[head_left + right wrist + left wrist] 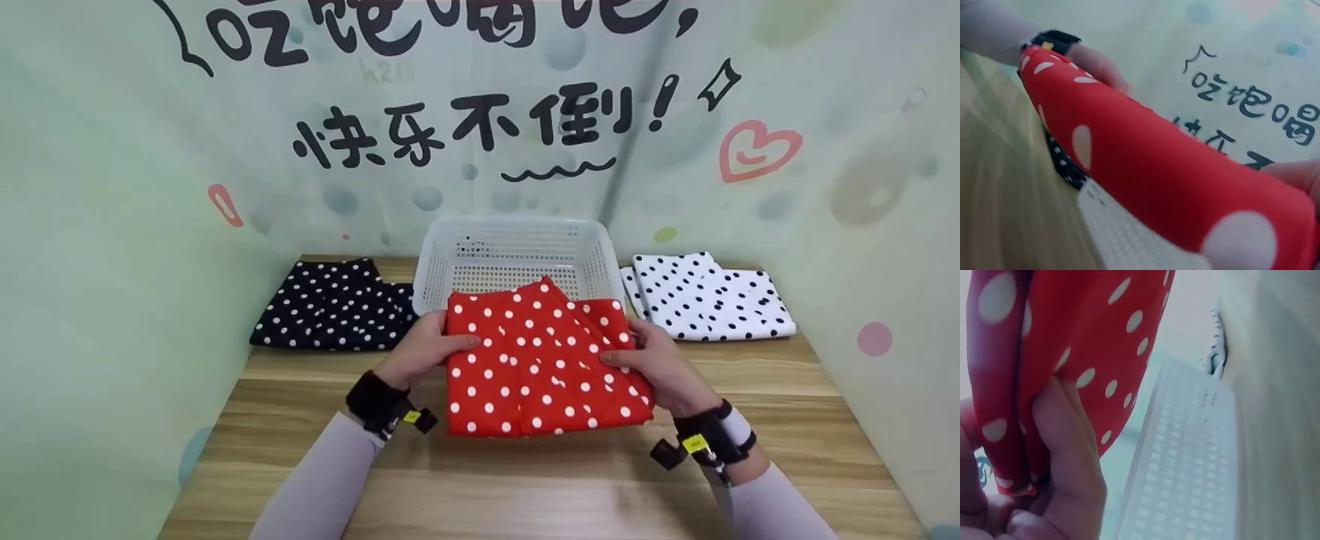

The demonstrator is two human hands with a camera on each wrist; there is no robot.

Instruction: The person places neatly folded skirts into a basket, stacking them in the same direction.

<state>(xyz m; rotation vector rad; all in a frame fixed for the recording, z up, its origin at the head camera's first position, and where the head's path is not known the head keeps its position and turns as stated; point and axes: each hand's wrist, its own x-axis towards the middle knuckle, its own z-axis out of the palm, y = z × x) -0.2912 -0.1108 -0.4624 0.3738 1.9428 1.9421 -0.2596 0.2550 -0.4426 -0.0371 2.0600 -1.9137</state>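
Observation:
A folded red cloth with white dots [540, 367] is held up between both hands in the head view, in front of the white basket. My left hand [426, 349] grips its left edge, thumb on top. On the opposite edge, my right hand [664, 367] pinches the cloth with the thumb over the upper face. In the left wrist view, the fingers [1069, 444] wrap the layered edge of the cloth. The right wrist view shows the cloth's thick folded side; most of the right hand is out of that picture.
Behind the cloth stands a white perforated plastic basket [517, 220], partly covered by it. A folded black cloth with white dots [330, 307] lies left of the basket, and a folded white cloth with black dots [709, 300] right. All rest on a wooden table [300, 405] against a printed backdrop.

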